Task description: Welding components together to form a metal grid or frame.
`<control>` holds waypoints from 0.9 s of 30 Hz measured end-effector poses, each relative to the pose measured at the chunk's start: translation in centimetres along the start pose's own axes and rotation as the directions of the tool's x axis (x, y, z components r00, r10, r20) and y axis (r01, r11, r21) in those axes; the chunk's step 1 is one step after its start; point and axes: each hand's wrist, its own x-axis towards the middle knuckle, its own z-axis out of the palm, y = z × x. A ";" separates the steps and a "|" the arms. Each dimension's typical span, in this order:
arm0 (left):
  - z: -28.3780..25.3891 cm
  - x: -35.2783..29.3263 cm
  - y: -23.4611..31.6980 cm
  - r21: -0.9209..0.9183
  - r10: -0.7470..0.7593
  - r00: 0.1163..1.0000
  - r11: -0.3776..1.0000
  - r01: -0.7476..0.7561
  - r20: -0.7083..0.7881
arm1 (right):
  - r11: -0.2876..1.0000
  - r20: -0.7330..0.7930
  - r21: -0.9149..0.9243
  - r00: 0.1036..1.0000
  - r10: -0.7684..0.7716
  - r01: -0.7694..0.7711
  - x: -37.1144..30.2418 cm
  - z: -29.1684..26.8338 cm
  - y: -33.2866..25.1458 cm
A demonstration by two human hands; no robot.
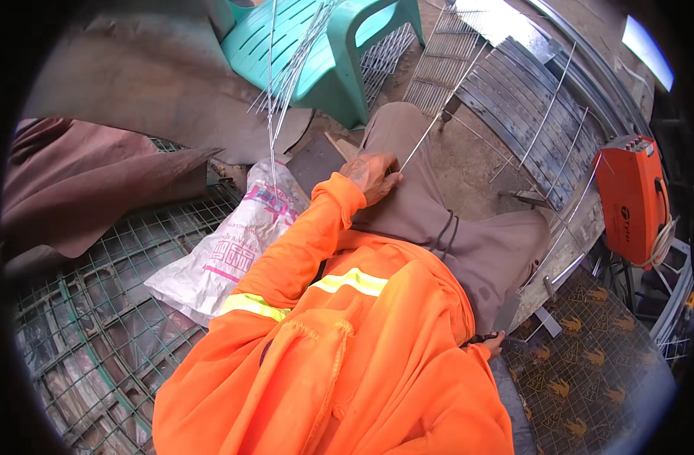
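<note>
My left hand rests over my left thigh, its fingers closed round a thin metal rod. The rod slants up and to the right, away from my lap. Low at my right side, my right hand is mostly covered by the orange sleeve. Its fingers are curled at a dark object that I cannot make out. Just beyond that hand, a short flat metal piece sits by the edge of a patterned brown board.
A green plastic chair holds a bundle of thin rods. A white printed sack lies left of me on green wire mesh. An orange welding machine stands right, near a slatted metal panel with rods across it.
</note>
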 end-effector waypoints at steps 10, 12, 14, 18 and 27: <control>-7.8 -4.3 -11.9 -0.083 -0.334 0.891 0.942 0.324 -0.307 | 0.980 0.014 -0.162 0.994 -0.111 0.111 -1.8 1.7 -1.2; -9.5 -5.6 -16.9 -0.112 -0.403 0.856 0.915 0.388 -0.323 | 0.952 0.160 0.066 0.938 -0.306 0.300 1.8 1.5 0.9; -10.5 -6.4 -20.0 -0.076 -0.585 0.738 0.798 0.598 -0.336 | 0.964 0.163 -0.001 0.952 -0.261 0.264 1.8 1.7 0.5; -9.6 -6.1 -22.5 -0.296 -0.547 0.721 0.837 0.460 -0.426 | 0.966 0.161 -0.099 0.962 -0.222 0.240 -0.2 1.6 -2.4; -7.5 -2.2 -16.9 -0.010 -0.356 0.725 0.901 0.435 -0.589 | 0.995 0.111 0.056 0.990 -0.087 0.081 -0.9 2.7 -3.1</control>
